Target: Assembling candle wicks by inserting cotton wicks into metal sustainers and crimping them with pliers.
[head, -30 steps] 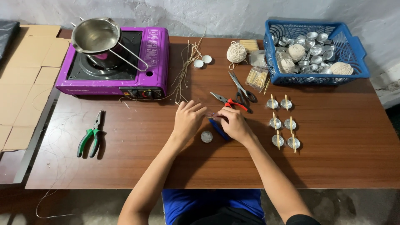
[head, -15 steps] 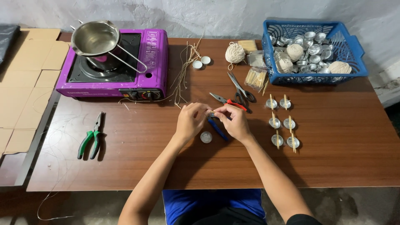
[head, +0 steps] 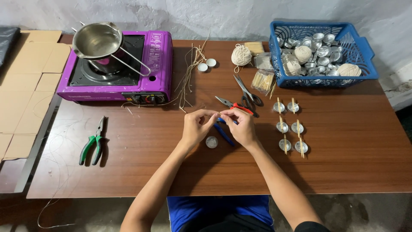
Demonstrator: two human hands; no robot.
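Observation:
My left hand (head: 196, 126) and my right hand (head: 241, 126) meet above the middle of the brown table (head: 352, 163). Their fingertips pinch a thin pale strand (head: 216, 114) between them. Just below the hands a small round metal cup (head: 211, 141) sits on the table. A blue-handled tool (head: 224, 133) lies partly under my right hand. Red-handled pliers (head: 234, 105) and grey scissors (head: 248, 91) lie just beyond the fingers.
Several small metal cups with sticks across them (head: 288, 127) stand to the right. A blue basket (head: 326, 81) of cups and twine balls is back right. A purple stove (head: 154, 64) with a steel pot (head: 96, 41) is back left. Green pliers (head: 91, 142) lie left, loose strands (head: 189, 75) near the stove.
Both hands have shifted slightly away from me and their fingertips have drawn closer together over the strand. Nothing else on the table has moved.

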